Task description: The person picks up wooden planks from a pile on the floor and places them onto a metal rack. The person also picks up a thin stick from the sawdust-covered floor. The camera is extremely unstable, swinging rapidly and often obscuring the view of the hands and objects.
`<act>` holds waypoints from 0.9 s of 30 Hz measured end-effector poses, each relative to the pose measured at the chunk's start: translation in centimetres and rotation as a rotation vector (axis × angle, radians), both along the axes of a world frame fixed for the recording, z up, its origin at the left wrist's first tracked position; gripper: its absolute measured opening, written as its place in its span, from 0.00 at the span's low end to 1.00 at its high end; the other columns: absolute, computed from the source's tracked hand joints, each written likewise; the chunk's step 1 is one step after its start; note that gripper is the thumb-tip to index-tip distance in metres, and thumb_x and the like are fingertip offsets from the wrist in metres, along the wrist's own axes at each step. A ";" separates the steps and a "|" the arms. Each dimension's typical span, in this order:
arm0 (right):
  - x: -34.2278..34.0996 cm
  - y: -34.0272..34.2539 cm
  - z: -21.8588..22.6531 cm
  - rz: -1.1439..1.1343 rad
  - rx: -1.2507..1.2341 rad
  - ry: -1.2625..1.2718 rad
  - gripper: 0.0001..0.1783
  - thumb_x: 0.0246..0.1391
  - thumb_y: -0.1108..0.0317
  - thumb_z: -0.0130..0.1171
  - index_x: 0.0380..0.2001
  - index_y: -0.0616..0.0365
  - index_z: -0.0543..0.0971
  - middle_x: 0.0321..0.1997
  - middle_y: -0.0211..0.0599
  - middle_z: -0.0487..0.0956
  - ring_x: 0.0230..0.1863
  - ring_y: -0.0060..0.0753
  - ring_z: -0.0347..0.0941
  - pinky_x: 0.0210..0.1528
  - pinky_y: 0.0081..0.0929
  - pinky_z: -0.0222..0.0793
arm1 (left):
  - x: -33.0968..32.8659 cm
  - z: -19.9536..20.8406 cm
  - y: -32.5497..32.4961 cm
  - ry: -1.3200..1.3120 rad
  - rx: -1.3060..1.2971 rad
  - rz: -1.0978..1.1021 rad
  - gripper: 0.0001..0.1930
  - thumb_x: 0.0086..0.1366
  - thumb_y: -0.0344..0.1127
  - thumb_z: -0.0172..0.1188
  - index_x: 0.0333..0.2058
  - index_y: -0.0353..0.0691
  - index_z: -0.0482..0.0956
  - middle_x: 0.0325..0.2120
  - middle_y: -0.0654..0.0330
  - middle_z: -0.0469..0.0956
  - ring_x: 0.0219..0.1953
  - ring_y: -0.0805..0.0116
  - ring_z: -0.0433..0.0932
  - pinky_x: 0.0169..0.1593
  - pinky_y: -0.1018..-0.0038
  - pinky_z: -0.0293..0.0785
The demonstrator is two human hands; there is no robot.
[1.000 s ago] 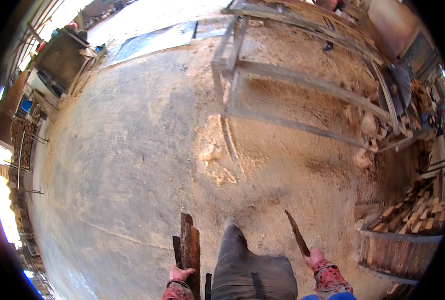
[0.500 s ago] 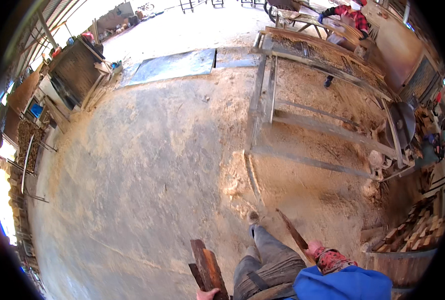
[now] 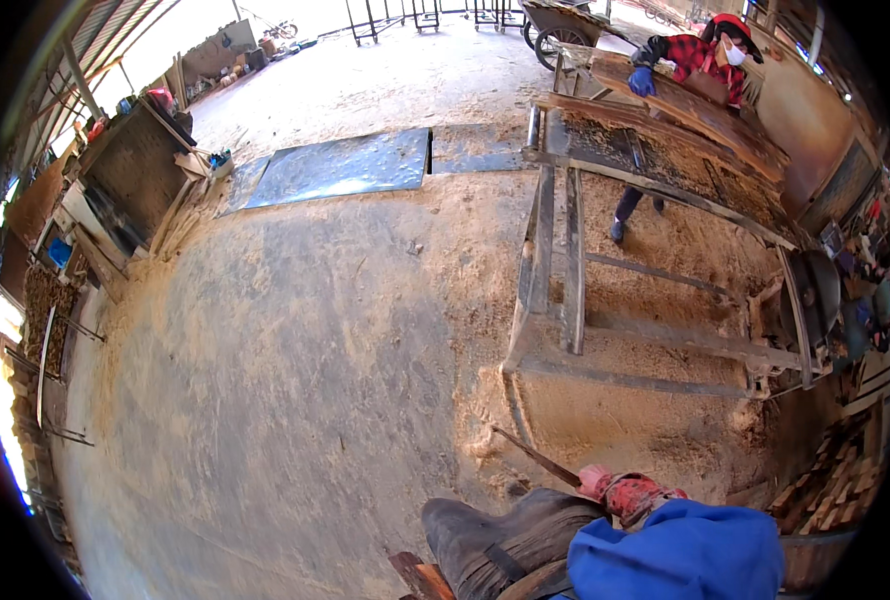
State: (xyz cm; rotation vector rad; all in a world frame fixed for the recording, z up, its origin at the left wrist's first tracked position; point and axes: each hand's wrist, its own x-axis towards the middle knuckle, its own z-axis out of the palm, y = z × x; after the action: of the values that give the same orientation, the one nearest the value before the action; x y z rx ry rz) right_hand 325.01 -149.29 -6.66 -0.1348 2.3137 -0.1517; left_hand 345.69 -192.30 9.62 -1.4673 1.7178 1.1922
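Clearly, the right hand (image 3: 593, 482) is closed around the near end of a thin dark strip of wood (image 3: 537, 457), low in the frame and right of centre. The strip tilts up to the left, its far tip appearing against sawdust (image 3: 488, 400) on the grey floor (image 3: 295, 380). A red patterned sleeve (image 3: 643, 497) covers the forearm behind that grip, next to a blue garment (image 3: 675, 550) and dark grey trousers (image 3: 465, 530) at the bottom.

At the lower edge, just left of the trousers, the ends of some brown wood pieces (image 3: 412, 573) poke into the frame; the rest is cut off. The left hand is out of the frame there, so I cannot tell how its grip stands.

Toward the upper right, a long tabletop (image 3: 590, 135) on a wooden frame (image 3: 573, 260) carries sawdust and boards. Behind it, a co-worker in a red-and-black checked shirt (image 3: 687, 52) has a blue-gloved hand (image 3: 642, 81) on a wide board (image 3: 700, 108). A large dark disc (image 3: 817, 290) stands by the frame's right end. Cut timber (image 3: 830, 490) is stacked at the lower right, a wheeled cart (image 3: 563, 28) stands at the top, and a metal sheet (image 3: 345, 168) lies on the floor at upper left of centre.
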 end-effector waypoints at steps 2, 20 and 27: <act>-4.8 -3.5 0.5 0.015 0.006 0.009 0.17 0.38 0.53 0.58 0.26 0.55 0.81 0.28 0.48 0.78 0.34 0.51 0.75 0.36 0.44 0.70 | -4.9 -2.2 -2.2 0.047 -0.025 -0.051 0.37 0.33 0.48 0.73 0.39 0.24 0.75 0.35 0.42 0.77 0.38 0.54 0.77 0.41 0.65 0.75; -32.9 -20.6 5.3 -0.292 0.085 -0.024 0.26 0.37 0.46 0.57 0.30 0.59 0.81 0.33 0.54 0.78 0.38 0.53 0.75 0.41 0.43 0.70 | -36.7 -4.7 -28.8 0.044 -0.048 -0.210 0.37 0.33 0.50 0.72 0.38 0.24 0.76 0.34 0.43 0.78 0.38 0.56 0.77 0.41 0.65 0.75; -49.4 -22.1 4.6 -0.493 0.030 -0.097 0.25 0.35 0.49 0.58 0.31 0.59 0.80 0.34 0.54 0.78 0.39 0.54 0.75 0.43 0.42 0.70 | -55.3 -3.8 -30.8 -0.035 -0.288 -0.206 0.37 0.33 0.53 0.72 0.35 0.23 0.77 0.35 0.43 0.78 0.37 0.58 0.77 0.43 0.66 0.74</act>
State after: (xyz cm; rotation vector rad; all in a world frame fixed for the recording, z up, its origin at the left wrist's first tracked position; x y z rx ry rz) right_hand 275.59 -171.38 -2.04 0.4521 2.2093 -0.3617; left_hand 290.37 -223.08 5.84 -1.4178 2.0260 0.8335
